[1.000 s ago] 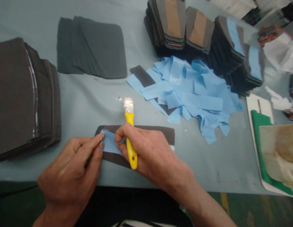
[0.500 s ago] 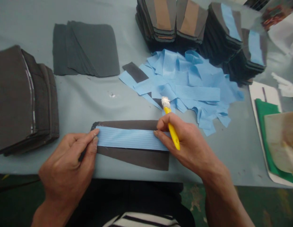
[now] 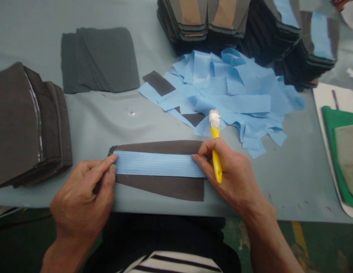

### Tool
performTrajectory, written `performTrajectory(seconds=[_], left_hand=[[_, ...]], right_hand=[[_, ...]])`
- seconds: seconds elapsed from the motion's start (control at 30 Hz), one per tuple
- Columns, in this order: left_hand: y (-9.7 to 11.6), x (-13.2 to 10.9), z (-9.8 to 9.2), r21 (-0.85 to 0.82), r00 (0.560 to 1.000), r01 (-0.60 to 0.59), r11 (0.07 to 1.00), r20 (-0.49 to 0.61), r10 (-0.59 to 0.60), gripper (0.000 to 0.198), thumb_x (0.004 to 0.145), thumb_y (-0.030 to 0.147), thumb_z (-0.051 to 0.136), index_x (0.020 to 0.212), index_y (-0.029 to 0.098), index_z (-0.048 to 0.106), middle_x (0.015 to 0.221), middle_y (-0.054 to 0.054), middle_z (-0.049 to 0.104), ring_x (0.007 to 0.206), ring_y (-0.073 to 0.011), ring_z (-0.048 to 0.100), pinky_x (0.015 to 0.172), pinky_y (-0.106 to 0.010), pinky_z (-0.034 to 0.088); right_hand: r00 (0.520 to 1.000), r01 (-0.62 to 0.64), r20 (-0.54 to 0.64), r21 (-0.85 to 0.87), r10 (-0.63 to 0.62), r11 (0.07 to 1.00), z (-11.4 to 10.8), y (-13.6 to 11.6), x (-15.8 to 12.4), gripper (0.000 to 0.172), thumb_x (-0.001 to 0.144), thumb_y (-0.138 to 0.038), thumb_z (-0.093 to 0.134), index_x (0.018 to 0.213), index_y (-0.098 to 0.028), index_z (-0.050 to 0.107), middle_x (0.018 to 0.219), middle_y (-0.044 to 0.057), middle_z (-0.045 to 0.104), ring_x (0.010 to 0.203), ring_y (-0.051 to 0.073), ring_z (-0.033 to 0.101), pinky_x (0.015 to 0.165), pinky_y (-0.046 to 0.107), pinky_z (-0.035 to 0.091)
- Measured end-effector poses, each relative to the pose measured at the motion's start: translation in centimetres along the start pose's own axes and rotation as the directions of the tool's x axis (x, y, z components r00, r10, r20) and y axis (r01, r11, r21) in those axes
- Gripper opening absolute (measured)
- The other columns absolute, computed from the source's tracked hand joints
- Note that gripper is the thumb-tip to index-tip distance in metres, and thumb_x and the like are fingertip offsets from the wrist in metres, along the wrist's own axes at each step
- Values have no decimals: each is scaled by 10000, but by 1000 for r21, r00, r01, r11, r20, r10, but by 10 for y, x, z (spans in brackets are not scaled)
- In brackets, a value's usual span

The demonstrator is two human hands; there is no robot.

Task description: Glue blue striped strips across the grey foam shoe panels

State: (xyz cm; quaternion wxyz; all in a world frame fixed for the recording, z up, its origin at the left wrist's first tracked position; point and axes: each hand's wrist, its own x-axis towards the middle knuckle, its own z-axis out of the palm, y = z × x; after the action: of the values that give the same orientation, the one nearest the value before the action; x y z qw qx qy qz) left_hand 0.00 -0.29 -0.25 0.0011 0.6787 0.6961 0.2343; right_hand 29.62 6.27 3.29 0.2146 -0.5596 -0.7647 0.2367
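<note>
A light blue ribbed strip lies lengthwise over a dark grey-brown fabric piece near the table's front edge. My left hand pinches the strip's left end between thumb and forefinger. At the other end, my right hand grips the strip with thumb and fingertip. That same hand also holds a yellow-handled brush, tucked between its fingers, its white-coated bristles pointing away from me. The strip's right tip is partly hidden by my right hand.
Beyond the hands lies a heap of blue strips with a few dark scraps. Dark flat pieces lie at the back left, near a thick dark stack. Stacks with tan strips stand behind; a green sheet lies at right.
My right hand, with the brush and the strip's right end, has shifted slightly right, and the brush stands more upright. The left hand keeps its pinch. The camera view has shifted a little.
</note>
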Motion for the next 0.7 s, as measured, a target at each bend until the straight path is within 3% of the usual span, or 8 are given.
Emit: performTrajectory(seconds=[0.33, 0.7], left_hand=[[1, 0, 3, 2, 998, -58, 998, -25, 58, 343, 1098, 315, 553, 1272, 112, 768, 1021, -92, 756, 900, -224, 710, 749, -324, 491], [4, 0, 1, 9, 998, -52, 999, -29, 52, 335, 1096, 300, 555, 1279, 113, 765, 1008, -83, 751, 885, -223, 709, 742, -322, 492]], right_hand=[[991, 71, -106, -86, -80, 994, 11, 4, -5, 109, 1023, -252, 610, 916, -247, 590, 758, -38, 671, 596, 134, 599, 607, 245, 397], [981, 99, -163, -49, -106, 994, 12, 7, -7, 124, 999, -196, 667, 944, -244, 566, 781, -64, 662, 604, 110, 602, 607, 224, 420]])
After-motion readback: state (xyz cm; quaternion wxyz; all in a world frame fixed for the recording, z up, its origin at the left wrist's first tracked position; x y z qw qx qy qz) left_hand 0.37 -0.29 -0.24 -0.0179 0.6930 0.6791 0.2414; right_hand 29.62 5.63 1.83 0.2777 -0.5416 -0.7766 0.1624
